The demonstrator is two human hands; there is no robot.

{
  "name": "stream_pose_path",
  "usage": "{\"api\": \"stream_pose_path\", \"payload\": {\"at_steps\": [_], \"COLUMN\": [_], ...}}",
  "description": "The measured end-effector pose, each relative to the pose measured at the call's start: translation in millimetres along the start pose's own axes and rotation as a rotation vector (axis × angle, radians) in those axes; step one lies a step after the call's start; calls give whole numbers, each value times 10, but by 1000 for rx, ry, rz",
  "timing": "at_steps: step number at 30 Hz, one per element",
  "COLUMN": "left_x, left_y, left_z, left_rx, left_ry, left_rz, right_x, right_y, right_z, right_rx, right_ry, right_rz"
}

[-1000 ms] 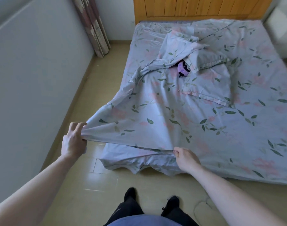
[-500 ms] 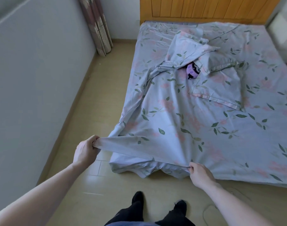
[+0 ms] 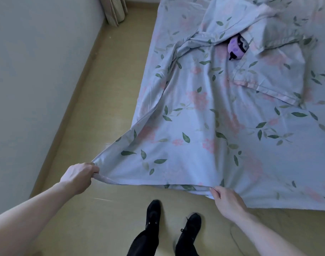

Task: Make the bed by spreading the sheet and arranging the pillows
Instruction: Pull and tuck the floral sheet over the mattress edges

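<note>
Head view: the pale blue cotton sheet printed with green leaves and pink flowers (image 3: pixel 204 145) fills the right and centre of the frame, covering the bed, with its near corner drawn out to the lower left, off the mattress and above the floor. The left hand (image 3: pixel 78 175) has its fingers curled tight around that corner at the lower left of the frame. The right hand (image 3: pixel 225 200), at lower centre-right, pinches the sheet's near hem between thumb and fingers, and the hem runs taut between the two hands.

Half a second ago the bunched mattress edge showed under the lifted hem; now the sheet hangs over it and hides it. The left hand has swung further out to the left, so the corner reaches well past the bed's side. The camera has dipped as well: the wooden headboard has left the top of the frame.

In the upper right a rumpled pillow in a matching floral case (image 3: pixel 279 34) lies on the sheet, with a flatter matching pillowcase (image 3: pixel 268 78) just below it. A small purple and black plush toy (image 3: pixel 236 49) sits between the pillow and a twisted ridge of sheet.

Further out, the person's black shoes (image 3: pixel 153 213) stand on the beige tiled floor (image 3: pixel 102 108) at bottom centre. A pale grey wall (image 3: pixel 38 71) fills the left, and the foot of a patterned curtain (image 3: pixel 113 10) hangs at top centre-left.
</note>
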State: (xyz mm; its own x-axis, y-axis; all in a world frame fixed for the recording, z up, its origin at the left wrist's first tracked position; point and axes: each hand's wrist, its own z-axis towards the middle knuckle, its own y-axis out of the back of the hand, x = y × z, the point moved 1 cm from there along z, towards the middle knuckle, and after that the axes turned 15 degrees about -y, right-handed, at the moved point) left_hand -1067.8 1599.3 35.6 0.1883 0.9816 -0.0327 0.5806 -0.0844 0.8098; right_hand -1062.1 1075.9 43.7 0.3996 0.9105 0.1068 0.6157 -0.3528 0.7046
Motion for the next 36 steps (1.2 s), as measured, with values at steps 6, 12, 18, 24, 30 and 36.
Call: {"api": "stream_pose_path", "payload": {"at_steps": [6, 12, 18, 24, 30, 36], "left_x": [76, -12, -334, -309, -434, -485], "left_y": [-1068, -1837, -2082, -1552, -890, -958], "left_z": [156, 307, 706, 1488, 2261, 2534], "left_rx": [109, 194, 527, 216, -153, -102], "left_ry": [113, 136, 99, 206, 274, 352], "left_rz": [-84, -145, -49, -326, -434, -422], "right_x": [-51, -154, -281, -117, 447, 833], "right_y": [-817, -1431, -1911, -1838, -1465, -1420], "right_z": [407, 799, 1139, 1399, 1850, 2096], "right_rx": [46, 88, 173, 117, -58, -10], "right_ry": [18, 70, 12, -63, -121, -127], "right_rz": [-53, -73, -181, -141, 145, 63]}}
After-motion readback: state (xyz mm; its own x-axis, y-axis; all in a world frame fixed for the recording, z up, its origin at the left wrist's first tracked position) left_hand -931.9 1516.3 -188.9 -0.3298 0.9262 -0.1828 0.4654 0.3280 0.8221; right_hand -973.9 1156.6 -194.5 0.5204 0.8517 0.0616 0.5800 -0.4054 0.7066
